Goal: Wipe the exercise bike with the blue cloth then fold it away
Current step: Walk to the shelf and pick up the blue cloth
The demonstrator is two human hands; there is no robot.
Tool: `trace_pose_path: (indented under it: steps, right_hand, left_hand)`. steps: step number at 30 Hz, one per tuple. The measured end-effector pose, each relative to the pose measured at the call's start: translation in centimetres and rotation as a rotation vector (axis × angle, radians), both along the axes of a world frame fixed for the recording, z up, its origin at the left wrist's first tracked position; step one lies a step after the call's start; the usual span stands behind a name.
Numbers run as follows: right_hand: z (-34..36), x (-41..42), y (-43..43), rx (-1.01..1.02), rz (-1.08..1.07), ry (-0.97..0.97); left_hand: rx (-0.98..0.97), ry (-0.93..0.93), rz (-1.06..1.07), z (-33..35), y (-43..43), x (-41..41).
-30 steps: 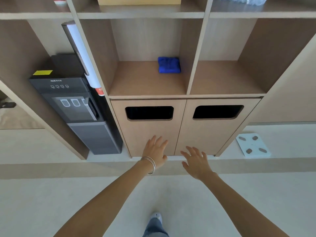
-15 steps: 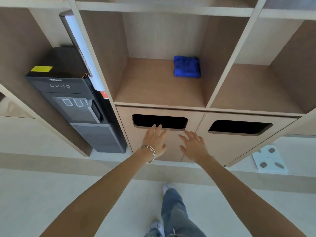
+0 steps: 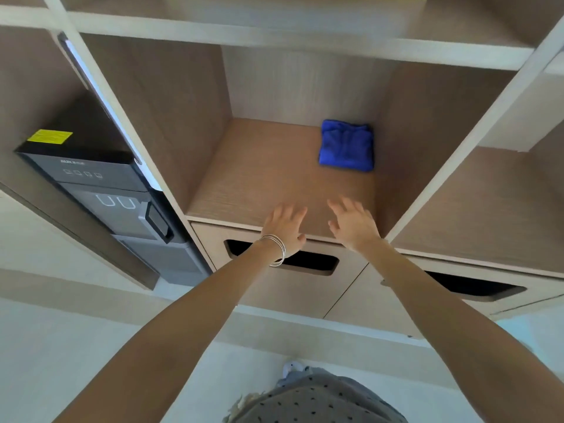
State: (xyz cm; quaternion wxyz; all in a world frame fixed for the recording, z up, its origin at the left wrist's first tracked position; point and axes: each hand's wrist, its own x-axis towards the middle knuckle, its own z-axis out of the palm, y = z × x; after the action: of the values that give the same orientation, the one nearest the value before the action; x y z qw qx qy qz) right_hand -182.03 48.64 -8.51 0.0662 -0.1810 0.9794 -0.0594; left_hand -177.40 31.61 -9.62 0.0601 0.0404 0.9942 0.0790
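While both hands reach forward with fingers spread and nothing in them, the job of wiping the exercise bike looks barely begun. The left hand (image 3: pixel 285 225), marked by thin silver bangles (image 3: pixel 276 250) at the wrist, and the right hand (image 3: pixel 354 222) hover side by side over the front lip of a wooden shelf compartment (image 3: pixel 259 175), palms down, grasping neither cloth nor shelf; whether the palms touch the wood cannot be told. Beyond them, toward the back right corner of the same compartment, the blue cloth (image 3: pixel 346 146) lies folded in a neat square, close to the right-hand partition and well apart from both sets of fingertips, nearer the right hand than the left. Judging from this, the cloth has yet to be picked up, so fetching it, the wiping and the folding away all remain ahead. No exercise bike appears in the head view. Below the compartment sit two cabinet doors (image 3: pixel 274 288) with dark slot-shaped openings, and to the left a black appliance (image 3: pixel 100 190) with a yellow label stands in a taller bay. The person's patterned clothing and one shoe show at the bottom edge above a pale floor (image 3: pixel 76 331).
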Motion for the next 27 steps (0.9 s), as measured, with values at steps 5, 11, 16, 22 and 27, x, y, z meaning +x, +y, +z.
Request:
trace_pose_path:
  steps: [5, 11, 16, 22, 27]
  right_hand:
    - [0.0, -5.4, -0.6, 0.001, 0.000, 0.004]
    - [0.2, -10.8, -1.6, 0.032, -0.010, 0.045]
    - [-0.1, -14.0, -1.8, 0.073, -0.049, -0.069]
    - [-0.9, -15.4, -2.5, 0.074, -0.059, 0.068]
    - [-1.5, -15.8, -2.8, 0.102, -0.070, 0.281]
  left_hand:
    - [0.003, -0.010, 0.057, -0.1, -0.2, -3.8]
    - [-0.018, 0.000, 0.095, 0.1, -1.5, -6.4]
    - [-0.023, 0.015, 0.112, 0.2, -2.2, -7.1]
    - [-0.022, 0.001, 0.116, -0.3, -3.9, -6.2]
    - [-0.036, -0.034, 0.154, -1.1, -5.3, -4.7]
